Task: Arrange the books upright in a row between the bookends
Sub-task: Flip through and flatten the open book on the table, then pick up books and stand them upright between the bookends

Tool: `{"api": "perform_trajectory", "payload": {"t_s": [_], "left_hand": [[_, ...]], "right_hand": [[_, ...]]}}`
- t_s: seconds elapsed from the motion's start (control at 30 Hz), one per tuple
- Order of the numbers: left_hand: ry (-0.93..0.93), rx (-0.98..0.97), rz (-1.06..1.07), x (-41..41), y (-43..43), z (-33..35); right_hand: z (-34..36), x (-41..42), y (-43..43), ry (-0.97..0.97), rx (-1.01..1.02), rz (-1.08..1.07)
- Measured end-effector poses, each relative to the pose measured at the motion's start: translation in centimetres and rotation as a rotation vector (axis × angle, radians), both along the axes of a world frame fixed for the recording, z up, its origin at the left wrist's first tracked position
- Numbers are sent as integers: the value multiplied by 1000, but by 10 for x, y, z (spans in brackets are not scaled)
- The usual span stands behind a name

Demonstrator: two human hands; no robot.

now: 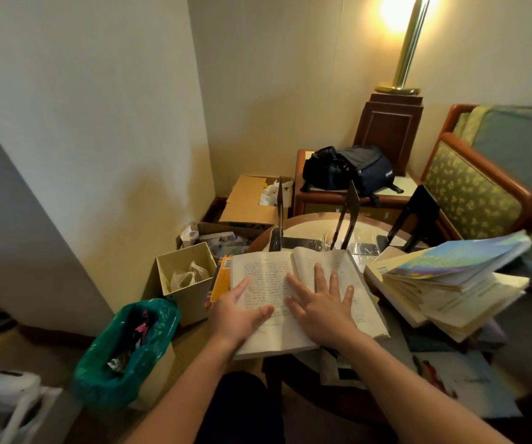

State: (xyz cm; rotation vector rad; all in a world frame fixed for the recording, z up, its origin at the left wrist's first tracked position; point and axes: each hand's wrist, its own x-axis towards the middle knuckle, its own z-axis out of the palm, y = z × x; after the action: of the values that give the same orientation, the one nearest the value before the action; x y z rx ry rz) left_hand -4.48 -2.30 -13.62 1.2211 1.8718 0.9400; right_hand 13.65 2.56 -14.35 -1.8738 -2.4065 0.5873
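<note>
Yellowed paper fills the middle of the view: an open book (271, 283) lies flat on the near left part of a round table (317, 226). Its two pages carry lines of small print too blurred to read. The left hand (237, 315) rests on the near left edge of the left page, fingers loosely extended and thumb laid on the paper, gripping nothing. The right hand (322, 304) lies palm down on the right page, fingers spread wide and straight, with the thumb reaching to the fold between the pages.

An orange book (221, 278) pokes out from under the open book's left side; its cover markings cannot be made out. To the right, a slumped stack of books (444, 290) lies flat, and the top one has a blue and yellow-green cover with unreadable lettering. More papers and covers lie near right on the table.

Three black bookends stand upright along the far side of the table, well apart from each other: a left bookend (280, 213), a middle bookend (350, 216) and a right bookend (418, 214). No book stands between them.

Beyond the table, a dark backpack (354, 169) with a small white label, too small to read, sits on a low wooden stand.
</note>
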Motion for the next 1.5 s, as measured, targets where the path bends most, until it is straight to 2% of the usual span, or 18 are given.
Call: {"api": "perform_trajectory", "payload": {"t_s": [0.2,0.3,0.37,0.67,0.73,0.83,0.97,1.1,1.27,1.4,1.5], "left_hand": [[-277,-6,53,-14,0,9],[-515,-11,61,-15,-3,11],[-578,-17,16,-14,-4,12],[-427,35,-48,-22,-8,24],[-384,42,-82,-23,-7,30],[-319,43,-136,-22,-7,42],[-286,49,-182,-18,-5,56],[-189,94,-270,-2,0,71],[-200,100,-318,24,7,77],[-381,76,-365,54,1,82],[-373,27,-422,77,-1,70]], "right_hand": [[12,28,-15,59,-20,35],[14,48,-24,89,-1,-70],[16,58,-31,126,-1,-162],[39,70,-47,241,71,-340],[42,73,-42,341,65,-358],[55,74,-36,575,-77,-389],[66,76,-33,673,-76,-410],[77,72,-33,857,-200,-432],[89,64,-37,962,-159,-362],[89,63,-41,1039,-164,-325],[86,61,-45,1072,-142,-253]]}}
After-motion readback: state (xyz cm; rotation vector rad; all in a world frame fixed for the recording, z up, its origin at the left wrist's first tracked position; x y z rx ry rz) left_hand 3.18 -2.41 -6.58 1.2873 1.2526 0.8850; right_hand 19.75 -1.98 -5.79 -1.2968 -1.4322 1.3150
